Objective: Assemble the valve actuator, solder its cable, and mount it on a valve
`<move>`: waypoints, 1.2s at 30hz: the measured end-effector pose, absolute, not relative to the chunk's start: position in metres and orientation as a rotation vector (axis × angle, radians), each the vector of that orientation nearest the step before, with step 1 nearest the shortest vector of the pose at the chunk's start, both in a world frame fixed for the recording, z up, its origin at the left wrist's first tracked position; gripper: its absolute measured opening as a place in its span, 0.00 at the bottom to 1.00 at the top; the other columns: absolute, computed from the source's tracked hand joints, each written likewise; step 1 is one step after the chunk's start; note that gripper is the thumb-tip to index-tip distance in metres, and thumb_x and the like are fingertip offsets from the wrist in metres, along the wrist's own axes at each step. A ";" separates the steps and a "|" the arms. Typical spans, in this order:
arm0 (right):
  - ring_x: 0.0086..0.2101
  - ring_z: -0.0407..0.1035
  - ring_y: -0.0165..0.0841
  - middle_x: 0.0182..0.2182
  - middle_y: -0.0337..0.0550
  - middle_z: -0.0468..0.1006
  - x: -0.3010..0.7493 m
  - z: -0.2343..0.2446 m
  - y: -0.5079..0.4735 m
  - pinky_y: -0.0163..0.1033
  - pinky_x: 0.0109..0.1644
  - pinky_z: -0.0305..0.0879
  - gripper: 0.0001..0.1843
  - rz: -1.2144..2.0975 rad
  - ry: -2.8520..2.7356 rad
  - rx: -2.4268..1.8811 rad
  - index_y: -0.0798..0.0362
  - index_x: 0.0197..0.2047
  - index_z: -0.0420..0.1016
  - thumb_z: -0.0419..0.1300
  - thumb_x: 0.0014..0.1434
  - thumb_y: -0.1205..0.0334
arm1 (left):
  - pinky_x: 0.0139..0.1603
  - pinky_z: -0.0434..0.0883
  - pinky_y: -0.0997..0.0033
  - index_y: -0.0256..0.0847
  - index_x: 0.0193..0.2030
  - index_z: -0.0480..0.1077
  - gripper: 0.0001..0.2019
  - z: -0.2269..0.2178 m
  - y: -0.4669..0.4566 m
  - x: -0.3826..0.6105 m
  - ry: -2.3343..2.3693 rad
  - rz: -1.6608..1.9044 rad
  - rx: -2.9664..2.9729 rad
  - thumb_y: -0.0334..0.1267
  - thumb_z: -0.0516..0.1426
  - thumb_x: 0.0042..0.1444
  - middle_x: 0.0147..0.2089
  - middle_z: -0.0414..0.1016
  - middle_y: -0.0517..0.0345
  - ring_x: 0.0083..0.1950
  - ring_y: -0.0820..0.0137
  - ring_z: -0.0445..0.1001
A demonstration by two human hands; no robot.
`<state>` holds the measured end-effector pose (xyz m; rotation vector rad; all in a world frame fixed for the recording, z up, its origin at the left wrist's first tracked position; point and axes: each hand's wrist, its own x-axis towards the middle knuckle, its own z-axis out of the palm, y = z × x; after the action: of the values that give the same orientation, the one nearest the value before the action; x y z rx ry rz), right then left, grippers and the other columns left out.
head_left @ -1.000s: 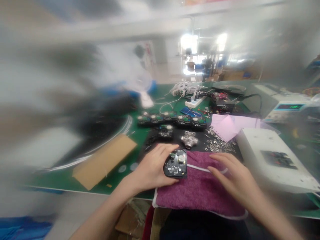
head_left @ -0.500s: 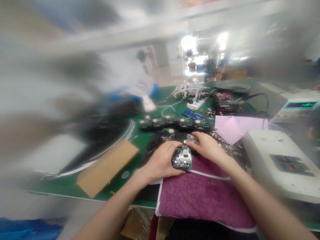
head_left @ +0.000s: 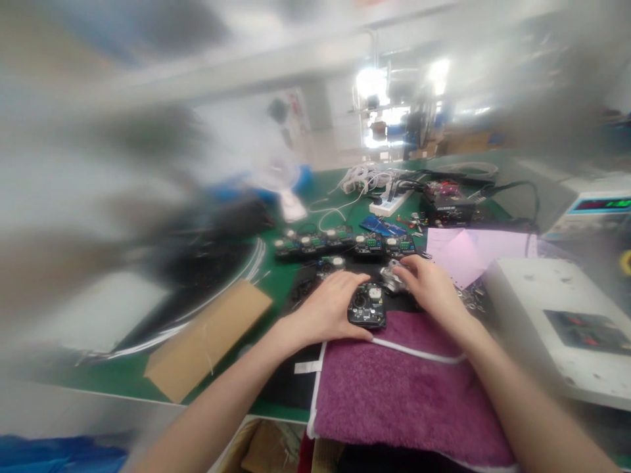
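Observation:
My left hand [head_left: 329, 305] is curved around the left side of a black circuit-board module [head_left: 367, 315], its thumb at the near edge and fingers at the far edge. The module has a dark round part and a white component on top, and it sits at the far edge of a purple cloth [head_left: 404, 387]. To its right, my right hand [head_left: 434, 286] has its thumb and fingers closed at a silvery metal part [head_left: 391, 277], partly hidden by the fingers. Just beyond stand several similar board modules [head_left: 368, 244] in a row.
Loose metal hardware [head_left: 473, 297] lies beside pink paper [head_left: 456, 253] on the right, near a white box-shaped device [head_left: 557, 322]. A cardboard piece [head_left: 210, 338] lies to the left. Behind are a power strip [head_left: 389, 203], cables and a black box [head_left: 448, 211].
My right hand has moved away from the module, to the right, and is now at the silvery part. The module's top has turned from shiny to dark; it has shifted slightly right with my left hand.

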<state>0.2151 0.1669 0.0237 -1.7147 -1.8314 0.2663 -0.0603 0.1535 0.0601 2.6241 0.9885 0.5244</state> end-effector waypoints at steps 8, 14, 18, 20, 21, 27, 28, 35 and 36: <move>0.53 0.75 0.52 0.50 0.59 0.80 0.209 0.034 0.159 0.56 0.61 0.71 0.20 0.143 -1.732 -1.577 0.58 0.55 0.80 0.61 0.72 0.50 | 0.79 0.60 0.43 0.42 0.76 0.59 0.38 0.104 0.262 -0.068 1.366 0.607 2.563 0.53 0.64 0.65 0.77 0.63 0.40 0.78 0.48 0.62; 0.51 0.77 0.42 0.52 0.47 0.81 0.209 0.073 0.100 0.47 0.58 0.73 0.15 0.129 -1.716 -1.378 0.50 0.56 0.78 0.61 0.75 0.50 | 0.68 0.73 0.41 0.40 0.68 0.70 0.28 0.095 0.336 -0.062 1.403 0.246 2.569 0.52 0.64 0.68 0.69 0.73 0.43 0.66 0.53 0.76; 0.50 0.78 0.35 0.51 0.40 0.82 0.227 0.074 0.035 0.39 0.56 0.74 0.10 0.217 -1.676 -1.311 0.45 0.56 0.78 0.63 0.75 0.55 | 0.68 0.74 0.48 0.40 0.70 0.69 0.40 0.094 0.336 -0.061 1.437 0.219 2.614 0.56 0.72 0.55 0.68 0.75 0.42 0.64 0.51 0.77; 0.48 0.79 0.33 0.49 0.38 0.83 0.238 0.067 0.004 0.35 0.53 0.75 0.08 0.260 -1.685 -1.339 0.44 0.55 0.79 0.64 0.75 0.56 | 0.71 0.71 0.49 0.39 0.73 0.65 0.52 0.099 0.328 -0.060 1.471 0.290 2.660 0.57 0.76 0.44 0.71 0.72 0.39 0.69 0.46 0.73; 0.46 0.79 0.32 0.48 0.38 0.83 0.243 0.063 -0.010 0.34 0.51 0.75 0.08 0.280 -1.684 -1.367 0.44 0.54 0.80 0.64 0.74 0.56 | 0.73 0.68 0.48 0.37 0.74 0.63 0.56 0.103 0.323 -0.060 1.489 0.336 2.685 0.57 0.77 0.42 0.73 0.69 0.38 0.72 0.43 0.69; 0.35 0.80 0.36 0.41 0.40 0.85 0.264 0.042 -0.064 0.36 0.45 0.80 0.08 0.281 -1.559 -1.496 0.42 0.49 0.84 0.65 0.73 0.51 | 0.77 0.59 0.34 0.29 0.72 0.62 0.55 0.148 0.278 -0.057 1.513 0.487 2.894 0.63 0.73 0.47 0.70 0.67 0.39 0.76 0.36 0.61; 0.35 0.80 0.37 0.41 0.40 0.85 0.265 0.040 -0.070 0.38 0.45 0.81 0.08 0.276 -1.539 -1.498 0.41 0.49 0.84 0.65 0.72 0.51 | 0.76 0.59 0.31 0.25 0.72 0.62 0.55 0.156 0.266 -0.057 1.529 0.516 2.961 0.67 0.70 0.50 0.68 0.68 0.41 0.75 0.35 0.62; 0.40 0.82 0.36 0.43 0.38 0.85 0.258 0.035 -0.095 0.36 0.45 0.79 0.06 0.344 -1.445 -1.542 0.41 0.50 0.83 0.65 0.73 0.57 | 0.67 0.75 0.33 0.51 0.71 0.68 0.50 0.156 0.134 -0.051 1.499 0.895 2.586 0.69 0.72 0.44 0.65 0.77 0.60 0.60 0.49 0.80; 0.40 0.82 0.35 0.43 0.38 0.85 0.256 0.034 -0.097 0.36 0.45 0.78 0.06 0.363 -1.440 -1.547 0.41 0.50 0.82 0.65 0.73 0.59 | 0.65 0.78 0.35 0.56 0.71 0.68 0.50 0.145 0.114 -0.045 1.395 0.868 2.539 0.69 0.73 0.42 0.65 0.78 0.61 0.59 0.49 0.81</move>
<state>0.2564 -0.0973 0.0344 -1.5471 -1.4396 0.3632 -0.0448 0.1145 0.1447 2.5394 1.3945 0.8677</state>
